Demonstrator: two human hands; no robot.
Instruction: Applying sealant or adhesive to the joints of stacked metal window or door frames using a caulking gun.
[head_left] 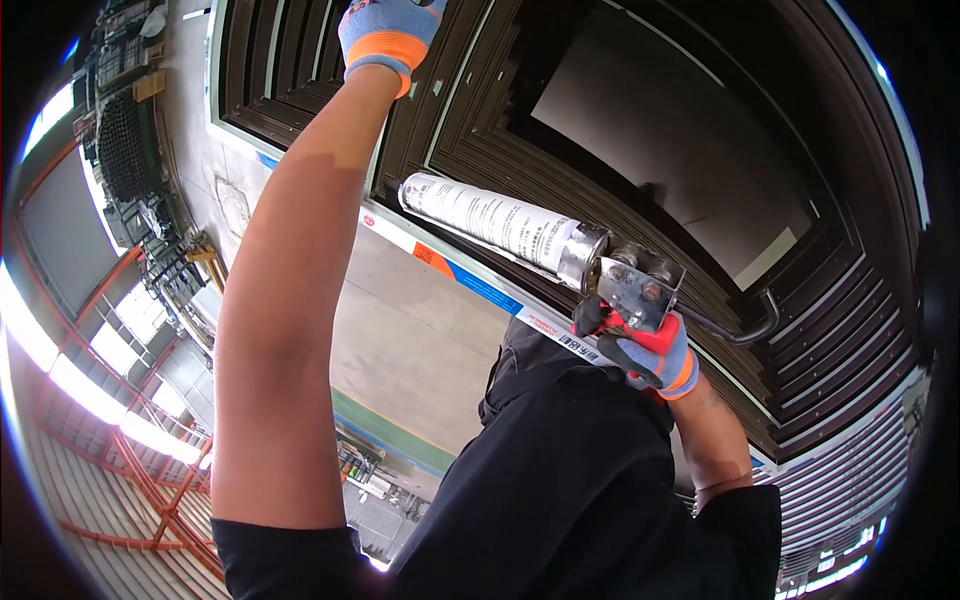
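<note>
My right hand (660,360), in a blue-grey and orange glove, is closed round the red handle of a caulking gun (640,292). A white printed sealant tube (490,218) sits in the gun, pointing up and left over the dark brown metal frames (470,130). A bent metal rod (740,333) sticks out from the gun's back end. My left arm stretches far forward. The gloved left hand (385,35) is at the top edge of the picture above the frames, its fingers mostly cut off, so I cannot see what they hold.
Along the near edge of the frames runs a strip of printed white, blue and orange film (470,280). A large dark panel (670,130) lies inside the frames. Ribbed profiles (850,500) are at the right. Racks with stacked material (130,150) stand at the far left on the concrete floor.
</note>
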